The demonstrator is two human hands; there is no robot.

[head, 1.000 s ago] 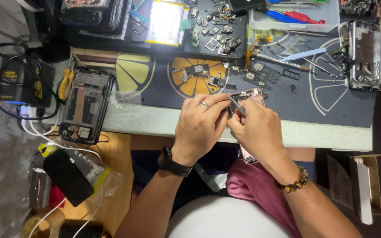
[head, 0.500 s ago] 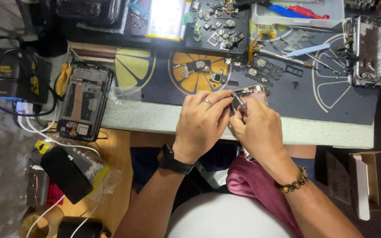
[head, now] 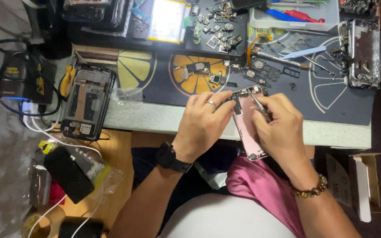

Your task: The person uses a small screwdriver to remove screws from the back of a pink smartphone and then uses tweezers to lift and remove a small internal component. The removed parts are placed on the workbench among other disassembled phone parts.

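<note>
At the near edge of the bench [head: 155,121], the left hand [head: 203,121] grips a pink metal phone housing [head: 248,132] while the right hand [head: 281,128] pinches thin metal tweezers [head: 258,102] into its far end; the step looks like picking a small part.

Phone-repair workshop: opened phones [head: 87,102], loose parts [head: 214,26], tools [head: 294,13].

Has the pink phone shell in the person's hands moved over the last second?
Yes. The pink phone shell now reaches down past the bench's pale front edge towards the person's lap; earlier it lay up on the dark mat. Both hands hold it.
</note>
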